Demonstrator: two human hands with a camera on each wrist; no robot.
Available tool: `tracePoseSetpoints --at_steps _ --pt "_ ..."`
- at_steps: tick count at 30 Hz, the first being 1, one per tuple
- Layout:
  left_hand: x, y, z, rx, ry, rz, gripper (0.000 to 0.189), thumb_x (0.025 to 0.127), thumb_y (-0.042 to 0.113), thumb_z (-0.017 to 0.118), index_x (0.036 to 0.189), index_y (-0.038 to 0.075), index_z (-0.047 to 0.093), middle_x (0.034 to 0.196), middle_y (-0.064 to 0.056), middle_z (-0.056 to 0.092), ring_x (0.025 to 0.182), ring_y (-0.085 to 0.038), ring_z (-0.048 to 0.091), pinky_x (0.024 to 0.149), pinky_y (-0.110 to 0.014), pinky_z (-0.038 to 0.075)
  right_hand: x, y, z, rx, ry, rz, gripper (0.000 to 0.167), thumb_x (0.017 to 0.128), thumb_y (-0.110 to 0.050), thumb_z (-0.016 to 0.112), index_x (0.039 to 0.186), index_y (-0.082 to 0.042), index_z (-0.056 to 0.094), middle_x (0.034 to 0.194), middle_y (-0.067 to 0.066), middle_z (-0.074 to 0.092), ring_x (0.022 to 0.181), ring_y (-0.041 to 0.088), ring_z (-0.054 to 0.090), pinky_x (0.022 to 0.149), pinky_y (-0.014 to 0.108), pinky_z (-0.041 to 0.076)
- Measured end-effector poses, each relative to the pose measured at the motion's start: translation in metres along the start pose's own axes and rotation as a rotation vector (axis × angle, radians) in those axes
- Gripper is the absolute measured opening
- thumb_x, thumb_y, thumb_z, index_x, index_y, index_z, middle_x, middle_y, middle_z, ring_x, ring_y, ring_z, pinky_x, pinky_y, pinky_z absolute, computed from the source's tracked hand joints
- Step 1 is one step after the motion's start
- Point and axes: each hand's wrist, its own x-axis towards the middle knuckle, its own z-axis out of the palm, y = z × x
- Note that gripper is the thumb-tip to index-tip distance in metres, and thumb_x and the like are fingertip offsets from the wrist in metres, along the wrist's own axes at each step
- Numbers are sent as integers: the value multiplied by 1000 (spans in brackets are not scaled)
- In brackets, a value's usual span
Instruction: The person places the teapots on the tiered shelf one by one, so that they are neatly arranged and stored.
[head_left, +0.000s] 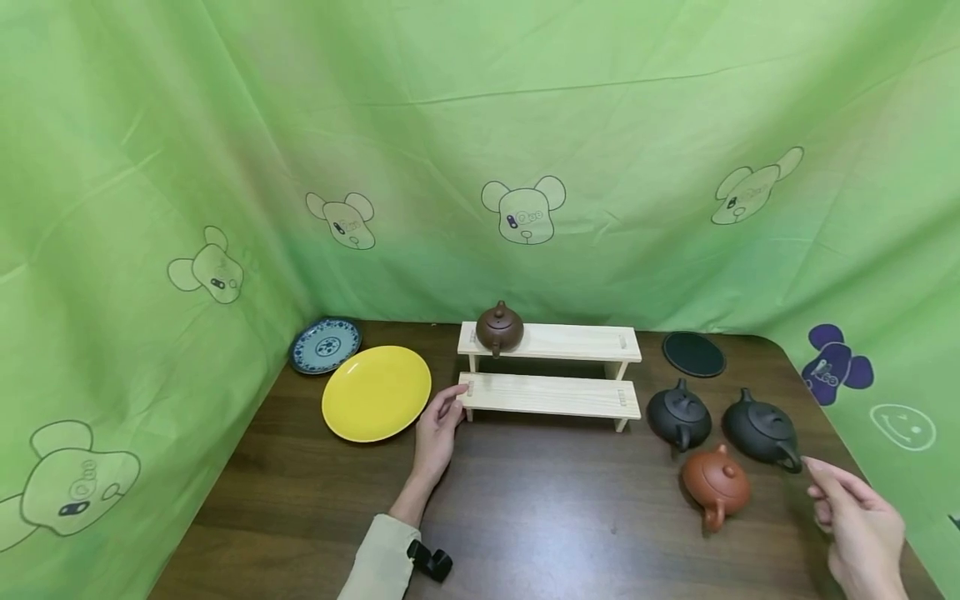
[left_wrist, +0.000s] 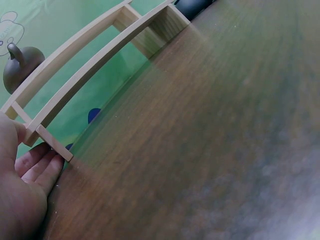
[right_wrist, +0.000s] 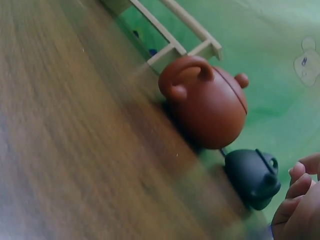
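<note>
Wooden rack (head_left: 551,392) unlabelled, left hand (head_left: 438,429) fingers straight touching it, right hand (head_left: 862,521) loosely curled, empty

pale wood rack (head_left: 551,393), matt clay teapots (head_left: 716,486)

Two-tier pale wood rack (head_left: 551,393) upright at table centre, left end touched by fingers; dark teapot (head_left: 761,431) upright at its 4 o'clock, handle toward viewer

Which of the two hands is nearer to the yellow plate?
Left. The left hand touches the wooden shelf's end, just right of the yellow plate. The right hand is far across the table, by the black teapot.
</note>
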Motion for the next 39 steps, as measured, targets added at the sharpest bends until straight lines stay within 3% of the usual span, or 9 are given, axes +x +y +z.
tracePoseSetpoints --at_steps 11,16,22,25,31,34,39 --pt "0 0 0 -8 1 -4 30 114 1 57 140 -1 71 144 -18 71 127 -18 68 110 -37 59 9 8 -6 -35 -8 1 28 106 0 71 97 -19 90 67 -6 73 49 4 55 43 18 45" --pt "2 -9 -2 -7 -7 80 28 113 4 59 138 0 72 141 -18 73 123 -15 69 103 -31 62 12 9 -9 -33 -6 6 28 106 1 72 98 -19 90 68 -6 74 49 4 55 43 18 45" --pt "8 -32 -5 -39 -16 161 26 114 13 63 136 10 76 138 -7 76 121 -10 71 98 -25 62 12 9 -11 -95 -47 7 30 107 -1 71 99 -23 90 70 -8 75 52 2 56 45 17 46" --pt "7 -30 -6 -45 -24 194 26 114 12 62 136 7 75 138 -12 75 121 -13 71 98 -28 63 12 11 -10 -140 -48 -4 31 107 -2 72 98 -26 90 70 -9 75 52 1 56 45 16 45" --pt "3 -18 -5 -46 -19 194 26 114 13 62 135 4 75 138 -14 75 119 -11 71 98 -26 63 11 13 -6 -234 0 7 29 105 -8 78 93 -33 87 68 -12 74 51 0 55 43 16 44" --pt "5 -25 -6 -50 -26 190 26 114 13 63 136 4 75 138 -13 75 120 -12 71 99 -26 63 10 14 -5 -261 12 7 28 104 -11 79 91 -34 86 68 -12 74 50 0 54 42 16 44" --pt "12 -41 -7 -54 -36 131 26 114 14 64 137 13 76 140 -3 75 120 -9 71 100 -25 61 8 16 -4 -299 -33 -9 28 105 -11 77 88 -33 85 68 -14 73 51 -1 54 42 16 43"
